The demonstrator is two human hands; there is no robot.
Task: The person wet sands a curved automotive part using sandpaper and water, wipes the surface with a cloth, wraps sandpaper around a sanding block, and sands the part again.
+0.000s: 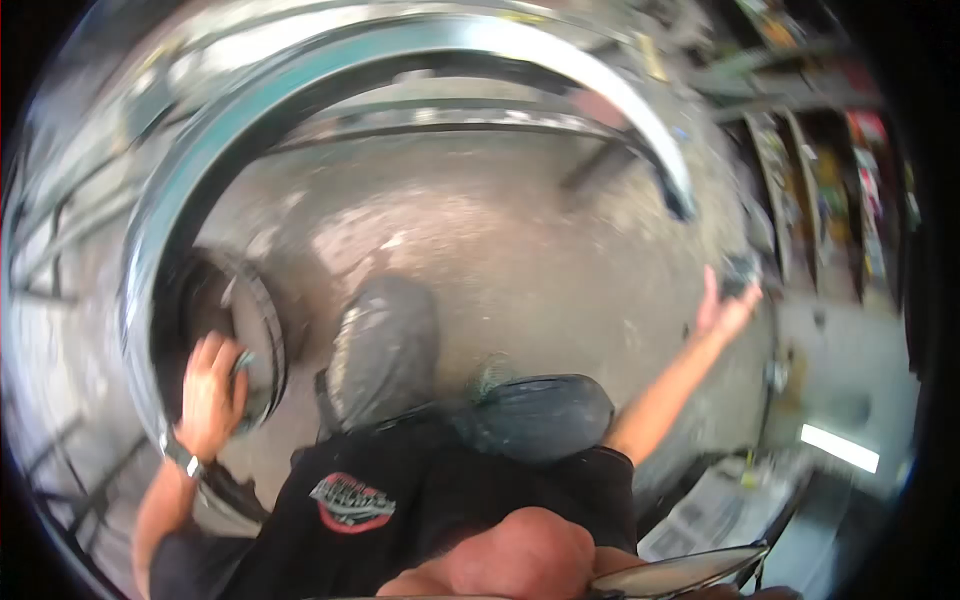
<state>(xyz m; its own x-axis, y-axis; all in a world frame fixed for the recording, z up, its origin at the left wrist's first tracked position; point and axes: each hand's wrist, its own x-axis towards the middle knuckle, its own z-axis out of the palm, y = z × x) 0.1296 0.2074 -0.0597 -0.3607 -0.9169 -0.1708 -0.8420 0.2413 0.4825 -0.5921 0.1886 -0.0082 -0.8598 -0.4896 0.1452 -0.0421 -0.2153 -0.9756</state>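
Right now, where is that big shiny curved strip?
In the head view, the curved strip arches across the top and down the left side, its ends lying above the right hand and beside the left hand in the picture.

No text can be read — the lettering across the red-and-white emblem [352, 503] on the black shirt [460, 490] is too blurred, and the grey marks on the pale sheet [695, 522] are illegible too.

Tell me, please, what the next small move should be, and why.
Probably bring the right hand, with a dark object at its fingers, toward the curved band: the left hand is near one end, while the right is apart from the other.
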